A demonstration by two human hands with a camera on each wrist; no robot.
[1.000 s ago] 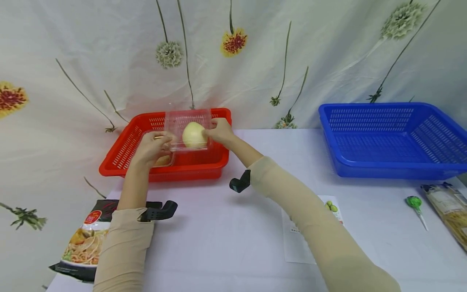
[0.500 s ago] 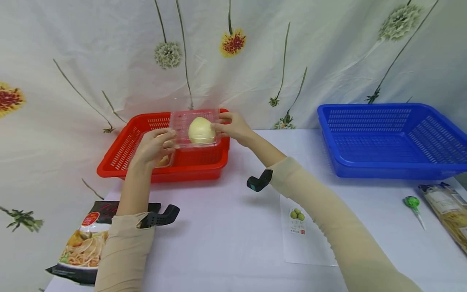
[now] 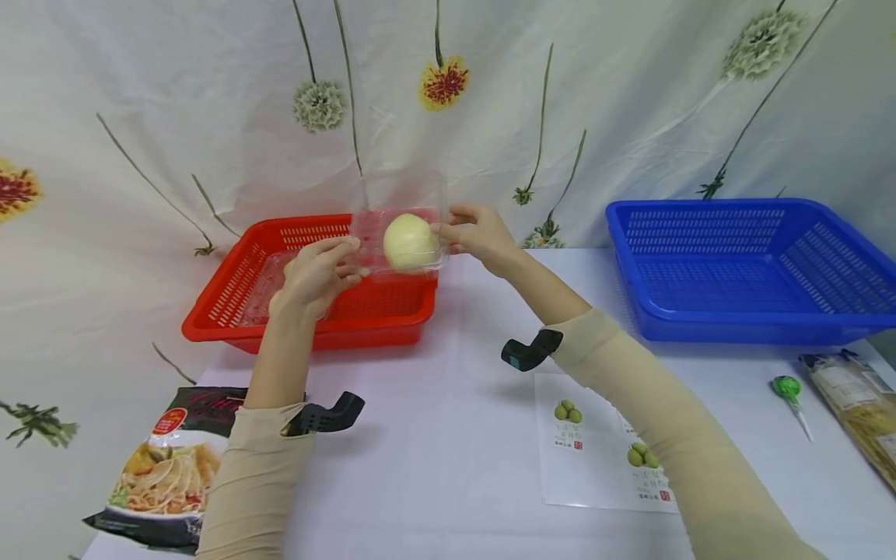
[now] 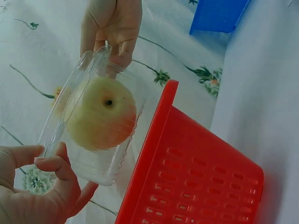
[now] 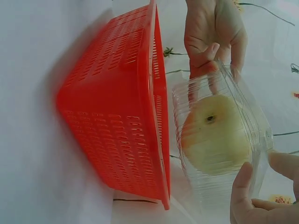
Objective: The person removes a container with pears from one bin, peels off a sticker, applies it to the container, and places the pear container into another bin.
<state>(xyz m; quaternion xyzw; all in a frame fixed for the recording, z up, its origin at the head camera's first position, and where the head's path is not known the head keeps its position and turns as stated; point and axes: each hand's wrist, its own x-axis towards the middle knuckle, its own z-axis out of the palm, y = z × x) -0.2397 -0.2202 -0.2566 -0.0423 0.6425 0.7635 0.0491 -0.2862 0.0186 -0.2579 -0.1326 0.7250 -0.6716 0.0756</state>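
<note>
A clear plastic box (image 3: 371, 225) with a pale yellow fruit (image 3: 409, 243) inside is held above the right rear part of the red basket (image 3: 378, 336). My left hand (image 3: 315, 276) grips the box's left edge, and my right hand (image 3: 483, 237) pinches its right edge. In the left wrist view the fruit (image 4: 100, 114) shows a reddish patch, and the left fingers and thumb are at the near edge. The right wrist view shows the box (image 5: 215, 84) beside the basket's rim. Another clear container (image 3: 264, 289) lies in the basket, partly behind my left hand.
A blue basket (image 3: 756, 315) stands at the right rear. Near it lie a green lollipop (image 3: 787, 386) and a packet of dry food (image 3: 850, 400). A noodle packet (image 3: 168, 474) is at the front left, and a printed clear sheet (image 3: 595, 474) lies partly under my right arm.
Both hands have moved to the right with the box and fruit between them, and the box has risen slightly. More of the container inside the red basket and of the printed sheet shows.
</note>
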